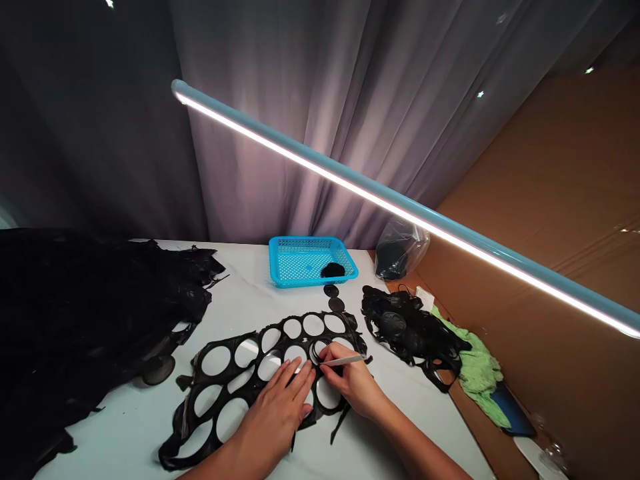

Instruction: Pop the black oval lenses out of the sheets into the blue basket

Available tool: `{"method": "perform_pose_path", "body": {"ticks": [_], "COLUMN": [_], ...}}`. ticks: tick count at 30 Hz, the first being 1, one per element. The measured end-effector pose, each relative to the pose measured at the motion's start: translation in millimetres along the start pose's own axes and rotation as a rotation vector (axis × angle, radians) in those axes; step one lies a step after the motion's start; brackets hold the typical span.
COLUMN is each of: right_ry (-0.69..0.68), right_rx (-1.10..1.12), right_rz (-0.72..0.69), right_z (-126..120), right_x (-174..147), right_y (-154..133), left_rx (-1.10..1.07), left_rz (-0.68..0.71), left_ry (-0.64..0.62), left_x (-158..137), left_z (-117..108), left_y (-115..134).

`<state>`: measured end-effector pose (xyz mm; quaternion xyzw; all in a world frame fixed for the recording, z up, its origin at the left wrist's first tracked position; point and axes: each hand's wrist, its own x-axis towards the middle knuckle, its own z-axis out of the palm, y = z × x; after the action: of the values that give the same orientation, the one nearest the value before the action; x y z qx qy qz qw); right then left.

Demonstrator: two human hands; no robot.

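A thin black sheet [253, 385] full of round holes lies flat on the white table. My left hand [284, 408] rests on it, palm down with fingers stretched out, and holds nothing. Just to its right, my right hand [351, 380] pinches a thin flat silver-grey tool [344, 361]. The tool's working tip is hidden by my fingers, so I cannot make out its kind. At those fingertips, a black curved rim edges one of the holes. Beyond the sheet lie two loose black discs [337, 305].
A blue perforated basket [280, 281] holding black discs stands at the back. Heaped black sheet material [90, 333] covers the left; black scraps [395, 325] lie right, beside a green cloth [477, 370]. A clear bag [401, 247] stands behind. A lit tube lamp [320, 167] hangs overhead.
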<state>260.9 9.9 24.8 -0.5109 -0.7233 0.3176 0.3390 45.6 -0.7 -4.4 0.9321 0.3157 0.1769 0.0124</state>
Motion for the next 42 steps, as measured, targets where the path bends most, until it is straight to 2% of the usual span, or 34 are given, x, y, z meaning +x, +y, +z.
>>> {"method": "perform_pose_path", "body": {"ticks": [5, 7, 10, 13, 15, 17, 19, 23, 27, 30, 34, 42], "right_ry": [-0.086, -0.051, 0.151, 0.435, 0.509, 0.488, 0.413, 0.229, 0.076, -0.005, 0.044, 0.106], "right_rx": [-0.401, -0.532, -0.611, -0.618, -0.480, -0.274, -0.037, 0.397, 0.590, 0.448, 0.161, 0.058], "right_rz": [-0.196, -0.232, -0.143, 0.038, 0.132, 0.180, 0.214, 0.330, 0.374, 0.315, 0.175, 0.073], "right_z": [11, 7, -23, -69, -89, -94, -85, -52, -28, -15, 3, 15], "right_x": [-7, 0, 24, 47, 52, 49, 38, 6, -23, -39, -52, -59], "right_y": [-2, 2, 19, 38, 46, 45, 36, 5, -21, -28, -24, -17], "left_rx": [-0.012, -0.016, -0.043, -0.072, -0.090, -0.106, -0.124, -0.207, -0.224, -0.216, -0.224, -0.202], "left_rz": [0.010, 0.012, -0.001, -0.014, -0.015, -0.021, -0.014, 0.066, 0.125, 0.134, 0.119, 0.113], "left_ry": [0.009, 0.013, 0.019, 0.013, 0.007, 0.005, -0.006, -0.060, -0.104, -0.110, -0.121, -0.189], "left_x": [0, -1, -2, -3, -4, -3, -1, -3, -11, -15, -14, -12], "left_z": [-1, 0, 3, 8, 8, 4, -5, -24, -29, -26, -27, -30], "left_y": [1, 1, -1, -4, -6, -5, -1, 9, 11, 8, 8, 11]}}
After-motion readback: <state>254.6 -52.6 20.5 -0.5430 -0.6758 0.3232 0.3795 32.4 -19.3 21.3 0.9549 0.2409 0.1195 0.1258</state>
